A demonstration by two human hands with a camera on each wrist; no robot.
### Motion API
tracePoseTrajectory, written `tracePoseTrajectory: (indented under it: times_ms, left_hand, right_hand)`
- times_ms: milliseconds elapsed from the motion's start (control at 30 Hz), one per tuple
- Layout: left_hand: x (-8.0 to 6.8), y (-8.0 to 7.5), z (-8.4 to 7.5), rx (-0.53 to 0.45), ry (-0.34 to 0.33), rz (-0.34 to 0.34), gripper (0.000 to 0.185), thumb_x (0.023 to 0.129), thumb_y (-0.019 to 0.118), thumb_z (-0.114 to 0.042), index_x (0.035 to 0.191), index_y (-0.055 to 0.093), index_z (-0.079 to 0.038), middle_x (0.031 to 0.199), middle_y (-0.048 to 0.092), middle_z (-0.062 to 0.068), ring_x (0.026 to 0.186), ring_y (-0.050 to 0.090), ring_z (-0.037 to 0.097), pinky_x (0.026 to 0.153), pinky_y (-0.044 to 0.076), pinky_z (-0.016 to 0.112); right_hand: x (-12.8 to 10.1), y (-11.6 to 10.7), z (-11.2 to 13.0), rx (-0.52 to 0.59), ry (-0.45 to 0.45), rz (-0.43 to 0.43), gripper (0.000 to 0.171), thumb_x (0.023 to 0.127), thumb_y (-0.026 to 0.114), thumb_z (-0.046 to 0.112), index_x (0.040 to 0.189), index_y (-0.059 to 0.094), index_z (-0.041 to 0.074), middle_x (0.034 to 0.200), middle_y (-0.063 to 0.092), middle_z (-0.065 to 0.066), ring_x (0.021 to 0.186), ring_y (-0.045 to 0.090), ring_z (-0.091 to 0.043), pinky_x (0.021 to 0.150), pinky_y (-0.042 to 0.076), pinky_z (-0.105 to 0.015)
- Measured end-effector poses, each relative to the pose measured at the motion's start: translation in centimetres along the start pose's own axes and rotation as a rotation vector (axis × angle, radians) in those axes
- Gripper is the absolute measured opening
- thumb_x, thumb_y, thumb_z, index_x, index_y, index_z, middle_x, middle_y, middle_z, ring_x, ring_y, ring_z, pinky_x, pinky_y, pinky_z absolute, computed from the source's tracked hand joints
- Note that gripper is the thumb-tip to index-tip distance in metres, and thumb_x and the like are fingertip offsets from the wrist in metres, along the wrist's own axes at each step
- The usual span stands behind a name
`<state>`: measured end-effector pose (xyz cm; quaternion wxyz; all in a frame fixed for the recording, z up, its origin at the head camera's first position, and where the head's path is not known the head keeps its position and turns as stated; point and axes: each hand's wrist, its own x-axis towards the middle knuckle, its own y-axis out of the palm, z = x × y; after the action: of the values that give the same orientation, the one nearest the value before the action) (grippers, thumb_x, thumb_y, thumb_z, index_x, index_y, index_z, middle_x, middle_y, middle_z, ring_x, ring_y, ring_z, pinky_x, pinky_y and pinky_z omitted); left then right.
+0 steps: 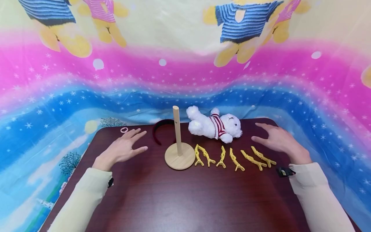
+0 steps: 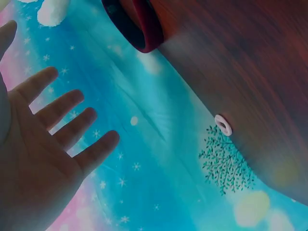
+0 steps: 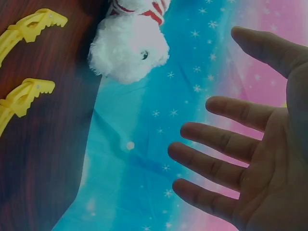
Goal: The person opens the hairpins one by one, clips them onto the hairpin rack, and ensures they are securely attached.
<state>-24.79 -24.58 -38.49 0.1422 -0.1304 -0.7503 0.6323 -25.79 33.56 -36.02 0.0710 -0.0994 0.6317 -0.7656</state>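
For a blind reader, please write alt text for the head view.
Two open hands, left hand and right hand, hover over a dark table. Between them stand a wooden peg, a toy bear and six yellow clips.

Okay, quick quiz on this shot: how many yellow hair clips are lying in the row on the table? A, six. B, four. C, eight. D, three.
A: the head view shows six yellow hair clips in a row on the table, running from beside the wooden stand toward the right hand.
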Motion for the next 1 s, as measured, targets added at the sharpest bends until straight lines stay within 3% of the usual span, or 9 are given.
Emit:
tracePoseTrajectory:
  times_ms: [167,400,633,1000]
  left_hand:
    - [0.1,0.6,-0.4,-0.028,0.023,0.012,0.075,0.085,0.046,-0.067,0.148,0.030,-0.028,0.155,0.026,0.007,0.142,0.023,0.033,0.109,0.028,0.057]
    - [0.3,1.7,-1.2,-0.055,0.041,0.024,0.070,0.086,0.050,-0.063,0.146,0.033,-0.031,0.154,0.027,0.003,0.142,0.026,0.029,0.108,0.033,0.054]
    - [0.5,2.7,-1.8,-0.067,0.070,0.009,0.069,0.086,0.053,-0.060,0.146,0.032,-0.033,0.153,0.029,0.001,0.140,0.030,0.026,0.106,0.036,0.051]
    - [1.1,4.5,-3.0,-0.086,0.117,0.008,0.067,0.086,0.058,-0.054,0.145,0.035,-0.032,0.153,0.032,0.000,0.139,0.032,0.026,0.106,0.038,0.049]
  right_hand:
    - [-0.2,0.4,-0.6,0.010,-0.014,-0.008,0.081,0.083,0.047,0.069,0.142,0.041,0.014,0.139,0.047,-0.021,0.120,0.049,-0.046,0.094,0.038,-0.061]
    - [-0.6,1.3,-1.6,0.029,-0.032,0.001,0.073,0.083,0.052,0.066,0.133,0.051,0.013,0.113,0.066,-0.015,0.104,0.061,-0.035,0.083,0.046,-0.053]
    - [-1.0,2.0,-2.4,0.076,-0.036,0.006,0.062,0.084,0.059,0.055,0.127,0.057,0.011,0.109,0.068,-0.014,0.100,0.063,-0.032,0.083,0.047,-0.051]
    - [-2.0,3.4,-3.7,0.124,-0.034,0.013,0.054,0.084,0.062,0.051,0.118,0.063,0.008,0.104,0.070,-0.011,0.095,0.065,-0.028,0.080,0.050,-0.047]
